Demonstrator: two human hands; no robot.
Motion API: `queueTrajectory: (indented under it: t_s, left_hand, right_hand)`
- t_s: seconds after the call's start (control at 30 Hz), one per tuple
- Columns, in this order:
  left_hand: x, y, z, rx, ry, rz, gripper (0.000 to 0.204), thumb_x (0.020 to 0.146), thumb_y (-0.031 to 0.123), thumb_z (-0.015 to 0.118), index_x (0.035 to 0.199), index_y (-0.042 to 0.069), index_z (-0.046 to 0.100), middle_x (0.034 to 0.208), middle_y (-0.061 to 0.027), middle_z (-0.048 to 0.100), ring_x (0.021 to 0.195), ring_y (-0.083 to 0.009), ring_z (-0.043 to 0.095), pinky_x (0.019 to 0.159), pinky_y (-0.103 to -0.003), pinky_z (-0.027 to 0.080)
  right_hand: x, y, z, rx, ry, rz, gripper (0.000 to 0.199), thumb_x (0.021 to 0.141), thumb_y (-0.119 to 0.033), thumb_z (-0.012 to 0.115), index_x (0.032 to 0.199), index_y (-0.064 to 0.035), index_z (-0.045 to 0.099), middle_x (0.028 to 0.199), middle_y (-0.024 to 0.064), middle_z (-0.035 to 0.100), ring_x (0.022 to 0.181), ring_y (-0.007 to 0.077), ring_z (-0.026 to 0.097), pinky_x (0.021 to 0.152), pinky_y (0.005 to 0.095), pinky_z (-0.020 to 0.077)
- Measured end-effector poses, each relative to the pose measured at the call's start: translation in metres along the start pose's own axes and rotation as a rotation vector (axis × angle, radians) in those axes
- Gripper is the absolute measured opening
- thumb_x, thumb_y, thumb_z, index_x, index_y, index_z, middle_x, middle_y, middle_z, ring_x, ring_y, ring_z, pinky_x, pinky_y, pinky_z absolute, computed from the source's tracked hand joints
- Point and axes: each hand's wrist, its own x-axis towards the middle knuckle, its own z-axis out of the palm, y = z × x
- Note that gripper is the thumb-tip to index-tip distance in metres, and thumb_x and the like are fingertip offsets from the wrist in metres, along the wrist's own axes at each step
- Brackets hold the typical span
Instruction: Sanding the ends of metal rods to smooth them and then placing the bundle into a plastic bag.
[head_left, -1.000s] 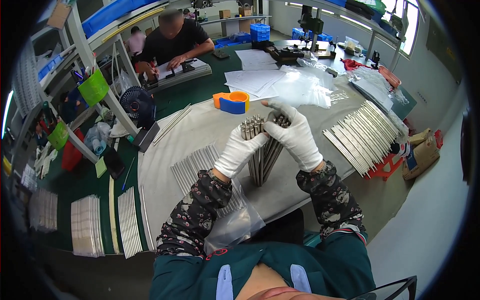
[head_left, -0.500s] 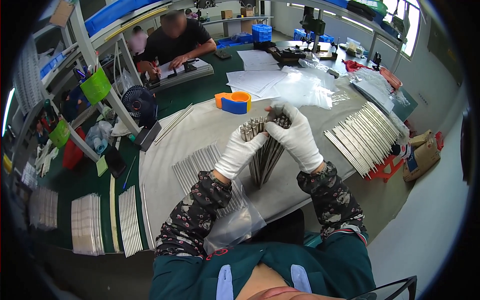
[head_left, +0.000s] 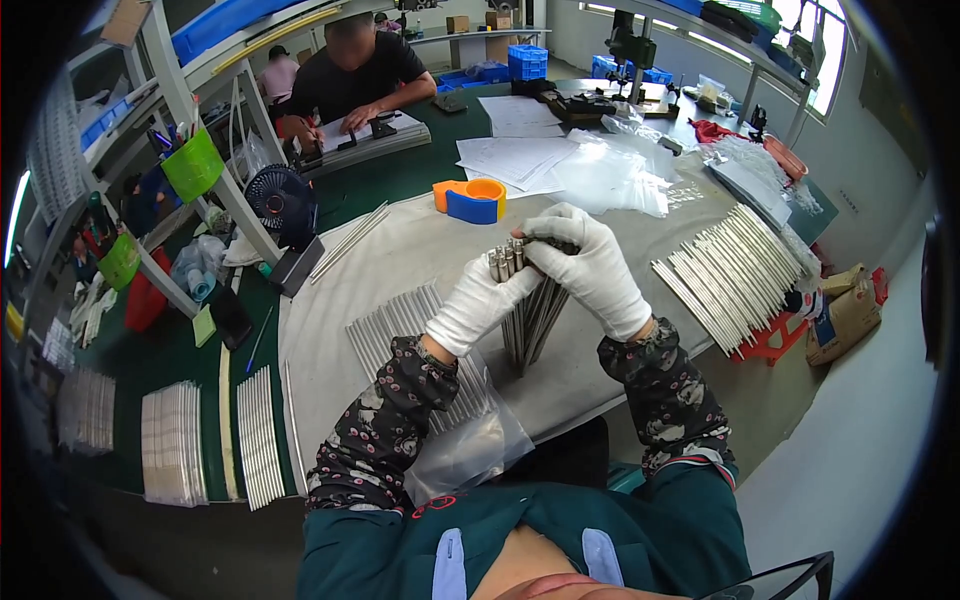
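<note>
A bundle of thin metal rods (head_left: 533, 325) stands on end on the grey-covered table, its tops gathered between my gloved hands. My left hand (head_left: 481, 304), in a white glove, is wrapped round the near-left side of the bundle, and several rod ends stick up above its fingers. From the right, my right hand (head_left: 588, 262) curls over the top of the bundle, its fingers closed on rods and hiding part of their ends. Beside my left forearm lies a row of rods (head_left: 405, 320), partly inside a clear plastic bag (head_left: 470, 452).
Many loose rods (head_left: 730, 280) lie side by side on the right. An orange and blue tape dispenser (head_left: 472, 200) stands beyond my hands, before papers (head_left: 515, 160) and plastic bags (head_left: 612, 175). More rods (head_left: 260, 440) lie left. A person (head_left: 360, 80) writes across the table.
My right hand has shifted slightly left and lower over the bundle's top, covering more rod ends. Fewer ends show above my left hand. The bundle still stands in the same place.
</note>
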Motion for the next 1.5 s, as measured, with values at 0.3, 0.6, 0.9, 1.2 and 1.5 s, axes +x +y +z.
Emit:
queueTrajectory:
  t_s: [0.3, 0.6, 0.9, 1.2, 1.5]
  left_hand:
    - [-0.001, 0.002, -0.005, 0.033, -0.026, 0.004, 0.028, 0.087, 0.027, 0.064, 0.102, 0.003, 0.061, 0.085, -0.0023, 0.064, 0.079, -0.0071, 0.056, 0.070, -0.026, 0.048]
    - [-0.006, 0.014, -0.009, 0.017, -0.114, -0.028, 0.031, 0.087, 0.028, 0.064, 0.104, 0.003, 0.061, 0.089, -0.0031, 0.065, 0.082, -0.0101, 0.058, 0.075, -0.028, 0.048]
    - [-0.004, 0.004, -0.014, 0.046, -0.124, -0.011, 0.039, 0.082, 0.025, 0.070, 0.113, 0.005, 0.056, 0.101, -0.0057, 0.064, 0.092, -0.0138, 0.059, 0.081, -0.030, 0.048]
    - [-0.007, -0.044, 0.024, 0.152, -0.032, 0.209, 0.053, 0.068, 0.009, 0.074, 0.116, 0.005, 0.050, 0.102, -0.0049, 0.060, 0.096, -0.0154, 0.058, 0.084, -0.031, 0.048]
    - [-0.005, -0.011, 0.039, -0.095, 0.090, 0.300, 0.041, 0.070, 0.005, 0.072, 0.105, 0.006, 0.052, 0.094, -0.0005, 0.059, 0.085, -0.0112, 0.059, 0.077, -0.027, 0.049]
  right_hand:
    - [0.006, -0.012, 0.002, -0.016, -0.040, -0.006, 0.016, 0.075, -0.006, 0.064, 0.091, -0.0022, 0.065, 0.086, 0.0083, 0.061, 0.080, 0.0171, 0.060, 0.074, 0.0277, 0.0477]
    - [0.004, -0.010, 0.005, 0.026, -0.061, 0.090, 0.021, 0.074, -0.005, 0.063, 0.095, -0.0037, 0.065, 0.088, 0.0085, 0.061, 0.083, 0.0197, 0.059, 0.076, 0.0284, 0.0473]
    - [0.008, -0.004, 0.009, -0.037, -0.194, -0.021, 0.049, 0.070, -0.004, 0.066, 0.119, -0.0034, 0.055, 0.097, 0.0077, 0.057, 0.093, 0.0166, 0.056, 0.085, 0.0287, 0.0448]
    - [-0.012, 0.000, 0.027, 0.572, 0.015, 0.312, 0.095, 0.063, -0.002, 0.071, 0.143, -0.0032, 0.021, 0.092, 0.0056, 0.061, 0.090, 0.0155, 0.060, 0.088, 0.0295, 0.0468]
    - [-0.018, 0.007, 0.003, 0.090, -0.142, 0.108, 0.093, 0.062, -0.037, 0.080, 0.135, -0.0009, 0.035, 0.128, 0.0148, 0.047, 0.117, 0.0226, 0.046, 0.100, 0.0334, 0.0357]
